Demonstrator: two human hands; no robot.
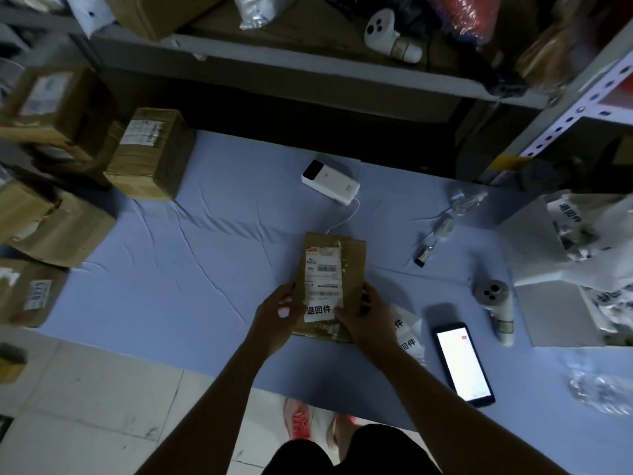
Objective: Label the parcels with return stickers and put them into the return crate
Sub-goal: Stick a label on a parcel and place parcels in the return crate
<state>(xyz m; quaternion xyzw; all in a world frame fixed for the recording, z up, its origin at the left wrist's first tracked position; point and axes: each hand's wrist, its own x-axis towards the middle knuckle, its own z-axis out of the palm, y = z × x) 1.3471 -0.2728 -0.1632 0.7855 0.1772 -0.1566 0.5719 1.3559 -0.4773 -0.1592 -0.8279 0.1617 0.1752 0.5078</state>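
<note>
Centre frame: left hand and right hand grip a brown parcel by its sides, likely steadying it to press its return sticker flat.

Brown cardboard parcel on matt cloth

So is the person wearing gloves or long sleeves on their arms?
No gloves, no sleeves in view: both arms are bare. The left hand and right hand show no rings or watch. The fingernails look dark, maybe painted.
</note>
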